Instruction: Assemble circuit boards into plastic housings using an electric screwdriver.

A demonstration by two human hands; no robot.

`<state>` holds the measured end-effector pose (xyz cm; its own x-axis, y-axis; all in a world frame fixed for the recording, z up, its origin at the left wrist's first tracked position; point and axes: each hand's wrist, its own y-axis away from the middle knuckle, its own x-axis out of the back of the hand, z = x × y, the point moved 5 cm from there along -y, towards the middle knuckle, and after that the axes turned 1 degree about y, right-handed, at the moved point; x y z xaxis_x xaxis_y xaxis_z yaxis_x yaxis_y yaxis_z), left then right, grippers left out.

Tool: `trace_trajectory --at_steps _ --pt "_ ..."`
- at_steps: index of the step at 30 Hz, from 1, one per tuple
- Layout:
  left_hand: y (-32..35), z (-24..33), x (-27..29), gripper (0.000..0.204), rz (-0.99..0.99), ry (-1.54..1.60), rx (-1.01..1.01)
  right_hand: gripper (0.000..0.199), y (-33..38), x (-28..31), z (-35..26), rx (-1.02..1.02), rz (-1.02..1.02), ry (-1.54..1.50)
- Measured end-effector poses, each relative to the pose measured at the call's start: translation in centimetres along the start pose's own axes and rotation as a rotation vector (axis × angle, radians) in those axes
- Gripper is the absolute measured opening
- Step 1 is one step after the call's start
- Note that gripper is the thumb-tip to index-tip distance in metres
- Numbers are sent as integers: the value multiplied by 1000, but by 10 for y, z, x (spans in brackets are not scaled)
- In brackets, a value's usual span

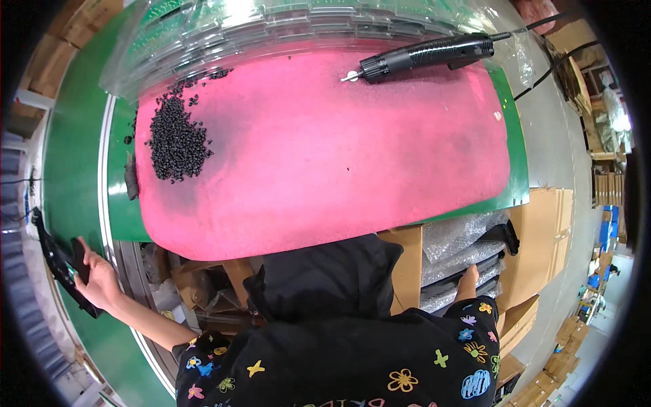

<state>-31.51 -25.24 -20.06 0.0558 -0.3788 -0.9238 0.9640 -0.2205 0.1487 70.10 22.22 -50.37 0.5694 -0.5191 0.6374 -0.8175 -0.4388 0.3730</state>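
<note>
At the far left, my left hand [102, 281] is closed on a long, curved black plastic part [62, 261] over the green table; part of the grip is hidden. On the right, my right hand [469, 273] reaches down into an open cardboard box [536, 237]. It touches, or lies just over, the bubble wrap [447, 244] around several black parts [500, 239] stacked there. How its fingers lie does not show.
A pink mat [325, 149] covers the green table [71, 169] ahead of me. A pile of small black screws or pellets [178, 139] lies on its left. A black electric screwdriver [427, 57] rests at the back right, its cable trailing off. Clear plastic trays [271, 30] line the back.
</note>
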Motion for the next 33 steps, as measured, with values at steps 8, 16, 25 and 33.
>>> trace_trajectory --at_steps 8,16,25,33 --pt "54 -64 -101 10 -537 -445 19 32 104 1 -66 -56 -518 -180" --pt "194 -281 -158 17 -995 -276 808 16 253 85 -195 903 -462 -20" --pt "352 -400 -121 94 -1842 -915 227 47 428 127 -348 638 -686 -707" --pt "317 -376 -127 106 -1707 -604 509 39 524 77 -376 697 -1525 -787"
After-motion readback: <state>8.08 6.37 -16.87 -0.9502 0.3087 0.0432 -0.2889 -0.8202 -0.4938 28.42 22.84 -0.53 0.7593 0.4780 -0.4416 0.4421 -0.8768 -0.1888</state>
